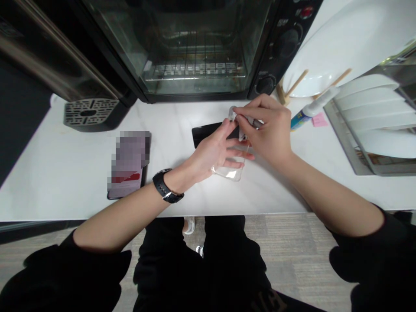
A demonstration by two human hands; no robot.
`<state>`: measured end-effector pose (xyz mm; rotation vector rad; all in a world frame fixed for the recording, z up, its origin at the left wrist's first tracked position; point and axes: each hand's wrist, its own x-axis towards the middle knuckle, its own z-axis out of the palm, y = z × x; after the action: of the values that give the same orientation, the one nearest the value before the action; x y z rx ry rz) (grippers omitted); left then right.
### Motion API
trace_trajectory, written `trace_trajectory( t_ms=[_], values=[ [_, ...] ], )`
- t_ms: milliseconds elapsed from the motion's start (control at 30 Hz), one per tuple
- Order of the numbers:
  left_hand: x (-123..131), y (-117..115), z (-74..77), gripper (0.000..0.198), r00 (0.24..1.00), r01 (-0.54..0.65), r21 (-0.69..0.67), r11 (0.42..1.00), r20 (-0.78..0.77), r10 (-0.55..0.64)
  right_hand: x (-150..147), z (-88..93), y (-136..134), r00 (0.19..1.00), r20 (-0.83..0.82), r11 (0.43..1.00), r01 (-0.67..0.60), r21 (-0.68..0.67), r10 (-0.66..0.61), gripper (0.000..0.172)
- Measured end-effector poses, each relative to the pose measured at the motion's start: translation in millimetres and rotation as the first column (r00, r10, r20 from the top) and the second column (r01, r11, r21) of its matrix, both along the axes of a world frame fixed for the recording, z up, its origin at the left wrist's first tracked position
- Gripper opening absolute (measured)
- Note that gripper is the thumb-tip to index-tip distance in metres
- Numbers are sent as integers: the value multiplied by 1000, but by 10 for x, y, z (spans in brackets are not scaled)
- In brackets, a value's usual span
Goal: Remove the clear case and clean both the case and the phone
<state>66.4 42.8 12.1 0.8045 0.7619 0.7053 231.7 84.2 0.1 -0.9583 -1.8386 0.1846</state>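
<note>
My left hand (211,149), with a black watch on its wrist, holds a clear phone case (231,174) a little above the counter, its fingers spread behind the see-through plastic. At the upper end of the case, my right hand (271,125) pinches thumb and forefinger on a small whitish piece (232,113), perhaps a tissue or wipe. A greyish object (258,123) shows under the right fingers, too covered to name. Behind my left hand lies a dark phone-like slab (208,130), partly hidden.
A phone (130,167) with its screen lit lies to the left. A toaster oven (195,52) and a machine with a drip tray (89,112) stand behind. To the right are a spray bottle (307,112), a pink note (320,120) and a rack of white plates (380,117).
</note>
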Motion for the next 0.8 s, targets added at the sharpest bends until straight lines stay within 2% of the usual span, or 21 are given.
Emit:
trace_trajectory(
  t_ms=[133, 233, 367, 467, 533, 633, 700, 800],
  values=[
    [11, 36, -45, 67, 999, -47, -2, 999, 5, 47, -33, 3, -24, 997, 19, 996, -80, -30, 81, 13],
    [0, 67, -34, 60, 991, -127, -25, 992, 41, 128, -73, 3, -81, 976, 13, 975, -216, -42, 217, 13],
    [-46, 79, 48, 57, 960, -264, 28, 964, 99, 260, -129, -11, -154, 890, 32, 889, -453, -62, 456, 15],
    [-91, 81, 98, 60, 932, -344, 80, 935, 153, 330, -144, -32, -161, 816, 93, 820, -572, -19, 571, 14],
    [-116, 87, 112, 61, 907, -399, 112, 910, 190, 375, -137, -42, -148, 811, 160, 819, -574, 27, 563, 14],
    [-133, 100, 118, 61, 884, -454, 131, 881, 188, 428, -114, -33, -132, 856, 278, 881, -469, 66, 435, 15],
    [-128, 104, 124, 60, 886, -456, 136, 879, 160, 435, -100, -15, -130, 880, 318, 922, -385, 44, 352, 18],
    [-97, 95, 137, 60, 907, -420, 152, 895, 101, 409, -84, 7, -127, 919, 289, 960, -279, -8, 269, 23]
  ],
)
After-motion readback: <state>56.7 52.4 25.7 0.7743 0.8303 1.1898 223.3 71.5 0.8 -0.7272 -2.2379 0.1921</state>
